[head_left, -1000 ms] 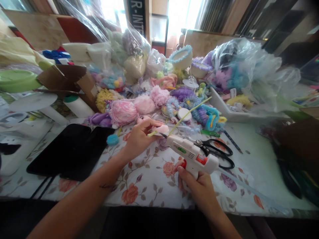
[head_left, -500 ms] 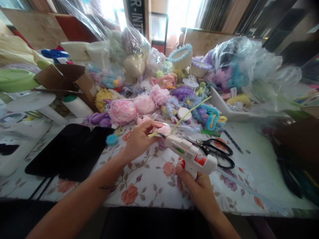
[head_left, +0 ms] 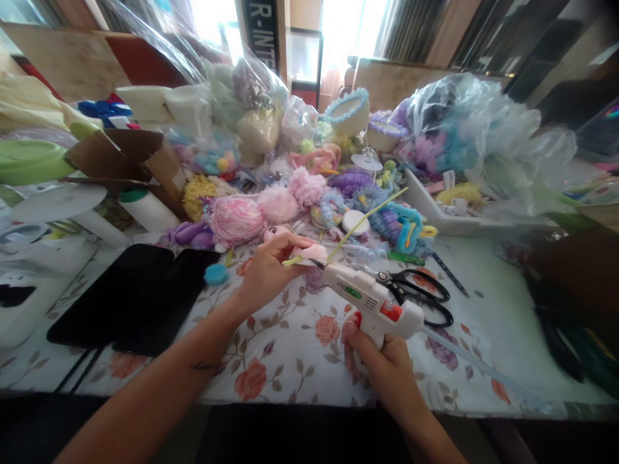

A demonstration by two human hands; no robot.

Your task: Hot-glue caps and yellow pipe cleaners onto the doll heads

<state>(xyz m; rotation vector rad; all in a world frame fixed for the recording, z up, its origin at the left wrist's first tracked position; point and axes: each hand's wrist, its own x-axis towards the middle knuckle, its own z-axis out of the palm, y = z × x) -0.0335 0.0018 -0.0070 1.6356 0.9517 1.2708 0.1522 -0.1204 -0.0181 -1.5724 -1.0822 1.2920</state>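
Note:
Between the fingers of my left hand (head_left: 265,274) is a small pale pink piece (head_left: 316,252), partly covered by the fingers. A thin yellow-green stem (head_left: 365,220) slants up to the right from beside it, and a similar yellow-green end pokes out under my fingers; whether they are joined is hidden. My right hand (head_left: 380,354) is wrapped round the handle of a white hot glue gun (head_left: 362,287), thumb near its red trigger. The gun's dark nozzle points left and is at the pink piece. A clear glue stick (head_left: 476,364) trails from the gun's back.
Black scissors (head_left: 420,287) lie just behind the glue gun, near a pencil (head_left: 449,274). Pink yarn balls (head_left: 236,219) and fuzzy craft pieces fill the back. A black tablet-like slab (head_left: 111,290) and blue pompom (head_left: 216,274) lie left. A white tray (head_left: 464,224) stands right.
The glue gun's nozzle and the pink piece remain together, with only a slight shift of both. The whole view has moved a little.

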